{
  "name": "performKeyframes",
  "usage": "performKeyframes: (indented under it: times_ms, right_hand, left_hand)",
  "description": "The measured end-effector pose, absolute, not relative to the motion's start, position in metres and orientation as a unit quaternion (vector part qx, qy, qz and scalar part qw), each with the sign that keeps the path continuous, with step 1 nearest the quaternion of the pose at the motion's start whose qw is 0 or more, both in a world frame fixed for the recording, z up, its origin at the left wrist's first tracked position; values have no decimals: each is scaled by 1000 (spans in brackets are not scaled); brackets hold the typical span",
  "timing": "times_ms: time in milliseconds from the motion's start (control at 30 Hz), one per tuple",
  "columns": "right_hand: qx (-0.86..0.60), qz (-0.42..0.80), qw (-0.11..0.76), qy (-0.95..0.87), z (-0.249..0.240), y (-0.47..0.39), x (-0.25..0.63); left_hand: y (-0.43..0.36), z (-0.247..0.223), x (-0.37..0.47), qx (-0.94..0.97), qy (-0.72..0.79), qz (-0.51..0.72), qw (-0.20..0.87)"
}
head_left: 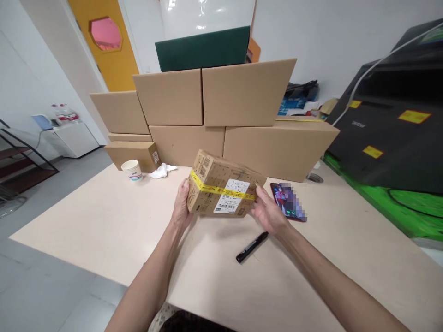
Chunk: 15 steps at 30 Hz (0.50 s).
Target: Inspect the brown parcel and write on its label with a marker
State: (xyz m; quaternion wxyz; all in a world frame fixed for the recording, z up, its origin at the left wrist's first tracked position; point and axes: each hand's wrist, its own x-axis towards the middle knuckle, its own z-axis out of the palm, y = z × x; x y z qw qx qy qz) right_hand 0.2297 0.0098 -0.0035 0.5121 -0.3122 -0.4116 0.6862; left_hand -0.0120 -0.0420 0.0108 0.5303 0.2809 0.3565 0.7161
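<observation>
A small brown cardboard box [211,177] is held tilted above the table, between both my hands. Yellow tape runs across it, a white label [232,196] is stuck on its front, and dark specks cover its faces. My left hand [182,203] grips the box's left end. At the right end, my right hand [268,207] has its thumb on the front edge, with the other fingers partly hidden behind. Below the box lies a black marker [252,247], partly near my right wrist. Just beyond my right hand, a phone [287,201] rests with its screen lit.
Stacked plain cardboard boxes [249,94] and a dark green box [204,50] line the back of the table [104,221]. A paper cup [132,170] and crumpled tissue [162,170] stand at the back left. A large black machine [387,115] is on the right.
</observation>
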Motion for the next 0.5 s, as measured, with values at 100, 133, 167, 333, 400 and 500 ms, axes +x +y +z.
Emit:
performKeyframes:
  times_ms: [100,133,167,333,400,500]
  right_hand:
    - [-315,677,509,-429,0,6,229]
    - [-319,670,510,-435,1,5,230]
    - [-325,661,513,-441,2,5,230]
    - [-329,622,540,-462,6,8,235]
    - [-308,630,547,-457,7,8,236]
    - [-290,645,543,-452,9,5,235]
  left_hand:
    - [-38,4,-19,235,381,714,538]
    - [-37,3,-21,221,388,713,540]
    - [-36,2,-23,208,393,710,546]
    - [-38,9,-22,174,371,646,644]
    - [-40,11,-19,187,344,630,671]
    - [-42,9,-16,200,336,628,673]
